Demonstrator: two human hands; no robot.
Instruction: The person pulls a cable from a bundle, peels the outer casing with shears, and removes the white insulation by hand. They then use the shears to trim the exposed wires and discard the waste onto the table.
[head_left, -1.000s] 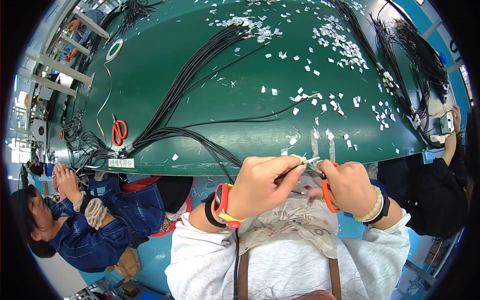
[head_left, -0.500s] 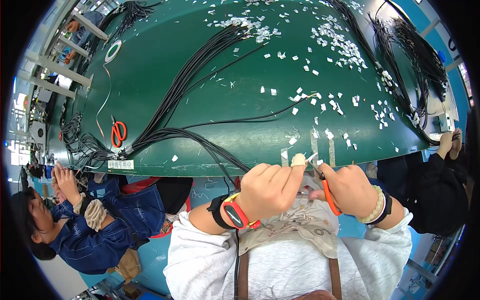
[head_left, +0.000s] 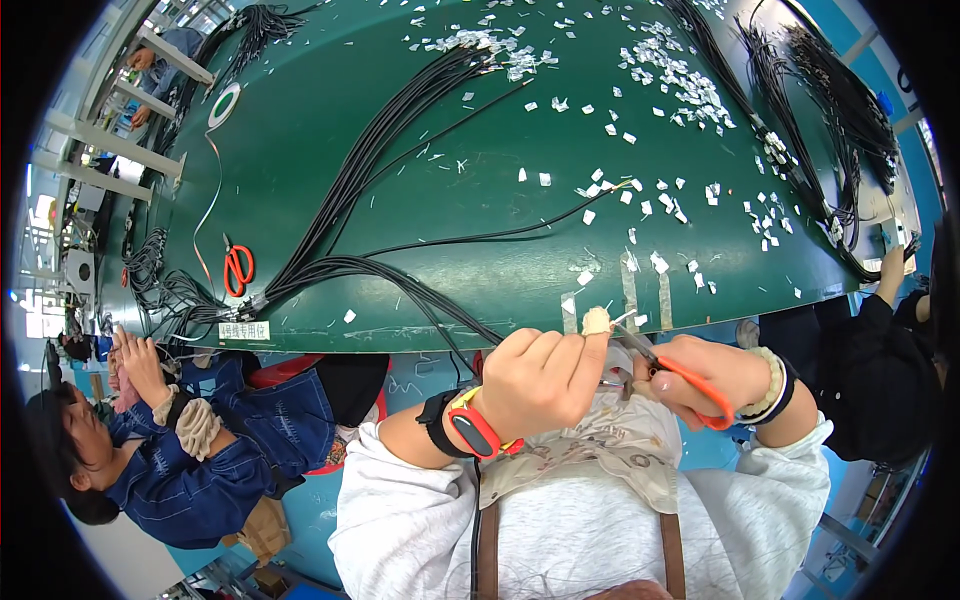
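My left hand [head_left: 540, 382] is closed in a fist, with a beige cover [head_left: 596, 321] over a digit tip. A thin whitish strand [head_left: 624, 316] sticks out beside that tip; the rest is hidden by the fingers. My right hand [head_left: 700, 378] grips orange-handled scissors [head_left: 716, 405], the handle loop around its fingers. Their metal blades point left and up toward the strand, close to the left fingertips. Several black cables [head_left: 420, 290] run from the tied bundle at the left to behind my left hand.
On the green table [head_left: 300, 130] lie a long black cable bundle [head_left: 385, 130], another pair of orange scissors [head_left: 238, 268], a tape roll [head_left: 226, 104] and scattered white scraps [head_left: 680, 85]. Clear tape strips [head_left: 629, 285] cling near the front edge. A person in denim [head_left: 200, 460] sits at the left.
My right hand has rolled and shifted slightly right, turning the scissors so that the orange handles show more and point right. My left hand has stayed almost in place.
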